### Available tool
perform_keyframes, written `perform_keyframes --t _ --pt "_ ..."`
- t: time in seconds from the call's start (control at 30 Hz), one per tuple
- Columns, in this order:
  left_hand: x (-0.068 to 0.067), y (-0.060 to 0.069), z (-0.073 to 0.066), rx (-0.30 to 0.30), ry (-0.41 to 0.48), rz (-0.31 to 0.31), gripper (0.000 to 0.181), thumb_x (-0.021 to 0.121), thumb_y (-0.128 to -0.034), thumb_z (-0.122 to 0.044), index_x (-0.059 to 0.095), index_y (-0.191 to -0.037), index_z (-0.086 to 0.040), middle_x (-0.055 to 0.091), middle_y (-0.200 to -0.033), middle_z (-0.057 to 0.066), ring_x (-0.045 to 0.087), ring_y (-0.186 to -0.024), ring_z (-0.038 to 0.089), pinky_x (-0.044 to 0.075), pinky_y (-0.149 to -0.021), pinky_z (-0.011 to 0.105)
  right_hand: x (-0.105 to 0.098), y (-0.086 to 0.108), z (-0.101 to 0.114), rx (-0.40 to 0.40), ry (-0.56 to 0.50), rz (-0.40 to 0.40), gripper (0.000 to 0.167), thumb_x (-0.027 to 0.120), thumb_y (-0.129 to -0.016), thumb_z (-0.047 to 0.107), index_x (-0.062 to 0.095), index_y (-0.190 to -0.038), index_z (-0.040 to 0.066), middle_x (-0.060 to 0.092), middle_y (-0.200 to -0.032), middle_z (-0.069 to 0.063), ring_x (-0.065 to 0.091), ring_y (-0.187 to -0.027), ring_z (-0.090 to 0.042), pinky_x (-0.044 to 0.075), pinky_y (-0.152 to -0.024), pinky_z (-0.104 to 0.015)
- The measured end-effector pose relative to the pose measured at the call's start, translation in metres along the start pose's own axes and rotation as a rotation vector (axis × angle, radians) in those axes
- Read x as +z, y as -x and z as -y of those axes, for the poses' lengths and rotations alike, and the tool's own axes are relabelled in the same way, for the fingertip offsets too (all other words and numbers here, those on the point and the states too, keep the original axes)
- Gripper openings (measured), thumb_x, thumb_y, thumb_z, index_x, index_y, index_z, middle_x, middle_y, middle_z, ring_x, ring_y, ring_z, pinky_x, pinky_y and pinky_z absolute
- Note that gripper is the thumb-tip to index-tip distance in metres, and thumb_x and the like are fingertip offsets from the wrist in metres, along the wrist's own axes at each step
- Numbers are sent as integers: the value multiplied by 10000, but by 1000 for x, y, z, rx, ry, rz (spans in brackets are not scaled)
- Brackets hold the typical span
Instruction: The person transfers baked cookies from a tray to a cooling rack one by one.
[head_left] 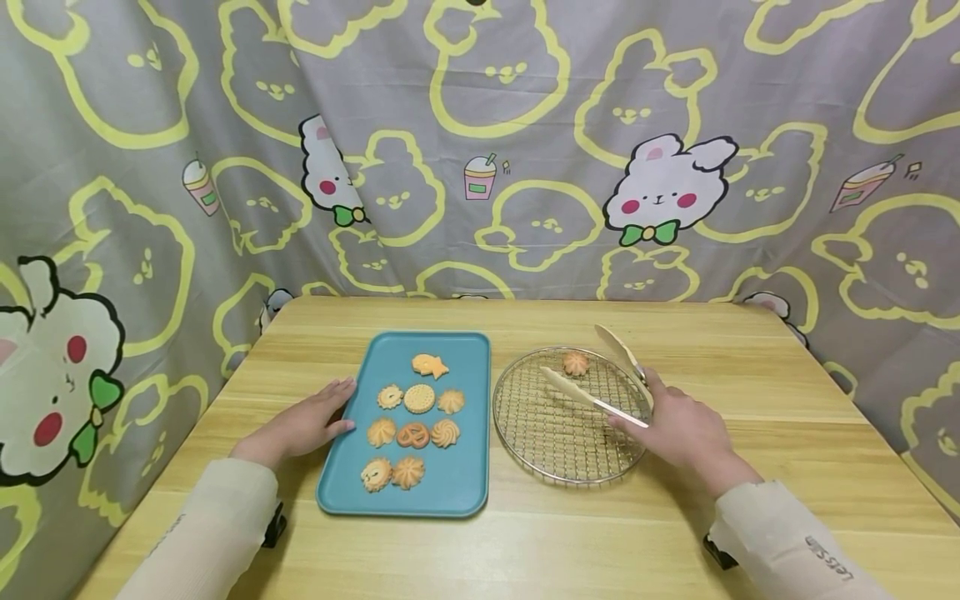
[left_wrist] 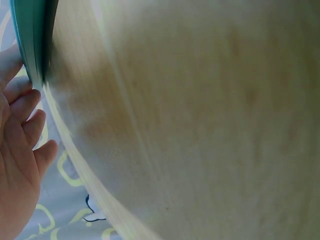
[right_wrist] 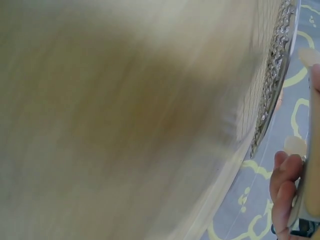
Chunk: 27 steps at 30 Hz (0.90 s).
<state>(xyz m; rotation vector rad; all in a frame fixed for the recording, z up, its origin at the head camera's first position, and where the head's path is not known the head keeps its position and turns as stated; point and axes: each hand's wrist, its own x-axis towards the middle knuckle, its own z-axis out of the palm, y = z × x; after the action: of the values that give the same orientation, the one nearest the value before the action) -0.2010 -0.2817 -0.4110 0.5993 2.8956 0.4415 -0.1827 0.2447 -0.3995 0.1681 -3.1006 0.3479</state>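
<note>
My left hand [head_left: 303,423] rests at the left edge of a blue tray [head_left: 457,492], its fingers fairly straight and touching the rim. Rows of cookies lie on the tray, among them a fish-shaped cookie [head_left: 429,365], a round cookie [head_left: 419,398] and a pretzel-shaped cookie [head_left: 413,435]. My right hand [head_left: 686,425] holds a pair of tongs [head_left: 573,390] by the metal part, with the pale tips spread apart over a round wire rack [head_left: 555,454]. On the rack's far side sits a single flower-shaped cookie [head_left: 576,363], between the tips as seen from above but not visibly touched.
Tray and rack stand side by side on a wooden table [head_left: 555,550], a narrow strip between them. A grey patterned curtain [head_left: 540,117] hangs behind the table and along its sides. In the right wrist view the rack's rim [right_wrist: 272,95] shows edge-on.
</note>
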Motion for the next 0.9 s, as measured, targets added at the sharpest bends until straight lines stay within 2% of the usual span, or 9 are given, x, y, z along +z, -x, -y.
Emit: perform_keyframes --t 0.2,0.37,0.5,0.73,0.9 --pt "0 0 1 3 -1 -2 669 579 -965 -274 287 -1464 63 259 -1503 252 203 -1364 465 237 -1067 590 3 -1 5 -10 -14 -17 1115 514 -751 800 186 -1519 61 597 -1050 -267 621 -747 -400 474 -502 -455" --pt "2 -1 3 6 -7 -7 673 573 -967 -296 288 -1468 52 262 -1506 242 204 -1367 459 239 -1068 588 6 0 12 -43 -26 -29 1099 534 -750 788 212 -1511 63 608 -919 -158 602 -671 -296 448 -464 -407" --pt "3 -1 4 7 -9 -10 675 570 -968 -306 287 -1471 45 262 -1508 236 204 -1369 454 240 -1069 584 8 0 20 -67 -39 -34 1097 554 -742 782 237 -1503 58 600 -889 -116 586 -657 -257 437 -458 -395" --pt "3 -1 4 5 -8 -10 677 573 -966 -303 287 -1471 45 263 -1507 239 207 -1367 455 244 -1067 586 9 2 37 -103 -49 -41 1113 584 -726 774 250 -1499 46 595 -1157 -269 637 -808 -386 472 -474 -426" --pt "2 -1 2 4 -9 -9 675 575 -966 -298 289 -1469 49 265 -1505 243 210 -1366 456 245 -1065 587 11 3 49 -122 -51 -12 1108 594 -729 762 261 -1494 32 632 -973 -155 625 -757 -303 469 -463 -391"
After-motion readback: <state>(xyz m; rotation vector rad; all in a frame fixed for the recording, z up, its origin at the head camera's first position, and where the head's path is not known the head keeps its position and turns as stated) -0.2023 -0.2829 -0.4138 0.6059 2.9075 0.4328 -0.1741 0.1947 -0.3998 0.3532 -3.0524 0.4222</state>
